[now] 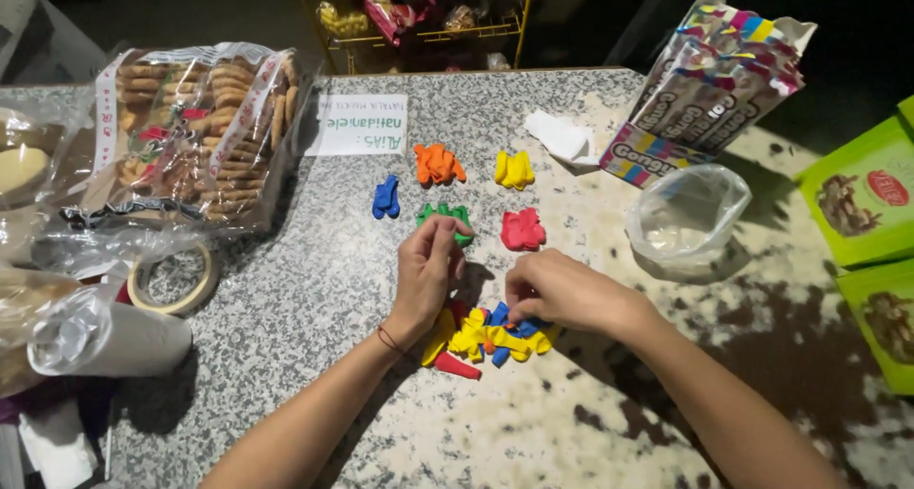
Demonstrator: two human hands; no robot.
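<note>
A mixed pile of small balloons [490, 341], yellow, blue and red, lies on the speckled stone counter [314, 289] in front of me. Beyond it sit sorted little heaps: blue [386, 197], orange [438, 164], yellow [514, 169], green [449, 215] and red [523, 230]. My left hand [426, 272] reaches up to the green heap, its fingertips pinched at that heap's near edge. My right hand [557, 291] rests on the mixed pile with its fingers curled down onto a blue balloon.
A clear open plastic bag [687, 220] and a stack of colourful printed packets [709, 84] stand at the right. Green boxes [862, 199] lie at the far right. Bagged cookies [195, 118], a tape roll [171, 279] and a paper note [360, 124] are at the left.
</note>
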